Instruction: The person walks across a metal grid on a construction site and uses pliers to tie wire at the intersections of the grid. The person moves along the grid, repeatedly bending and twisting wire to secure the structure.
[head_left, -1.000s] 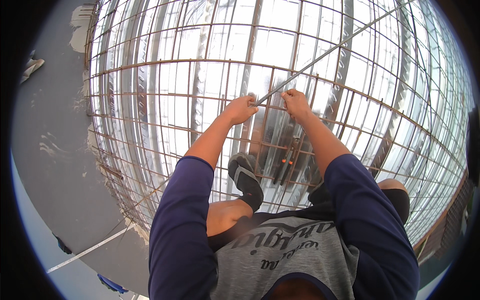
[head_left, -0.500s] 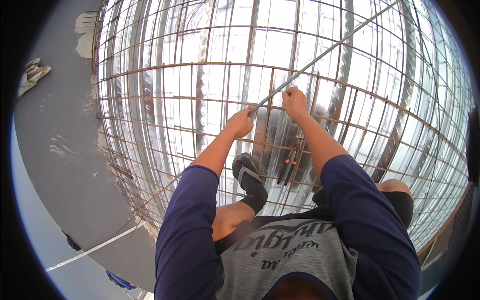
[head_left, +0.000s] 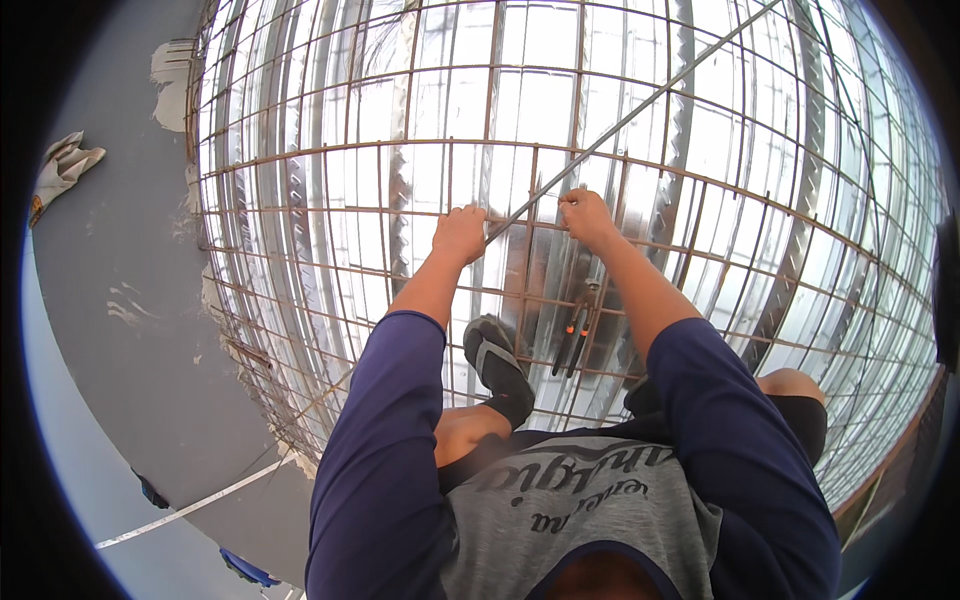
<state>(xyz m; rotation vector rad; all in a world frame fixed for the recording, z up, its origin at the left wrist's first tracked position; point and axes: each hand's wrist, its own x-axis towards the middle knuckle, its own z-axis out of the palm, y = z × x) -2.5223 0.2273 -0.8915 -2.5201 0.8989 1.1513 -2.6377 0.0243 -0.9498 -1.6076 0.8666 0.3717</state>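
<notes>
My left hand (head_left: 461, 235) is closed over a bar of the rusty steel mesh (head_left: 400, 146), its knuckles up. Right beside its thumb side lies the lower end of a long grey rod (head_left: 620, 123), which slants across the mesh to the upper right. Just right of the rod, my right hand (head_left: 588, 218) is closed in a pinch above the mesh. Whatever its fingertips hold is too small to make out. Between my feet lies a pair of pincers (head_left: 572, 345) with dark handles and orange marks, partly under the mesh bars.
Shiny ribbed metal decking (head_left: 540, 100) lies beneath the mesh. My foot in a dark sock and sandal (head_left: 497, 365) stands on the left. Beyond the mesh's left edge is a grey plastered surface (head_left: 130, 250) with a crumpled cloth-like thing (head_left: 68, 168) on it.
My left hand has come off the rod's end and moved slightly left and up onto the mesh bar. The right hand stays in its pinch. The view has shifted a little.
</notes>
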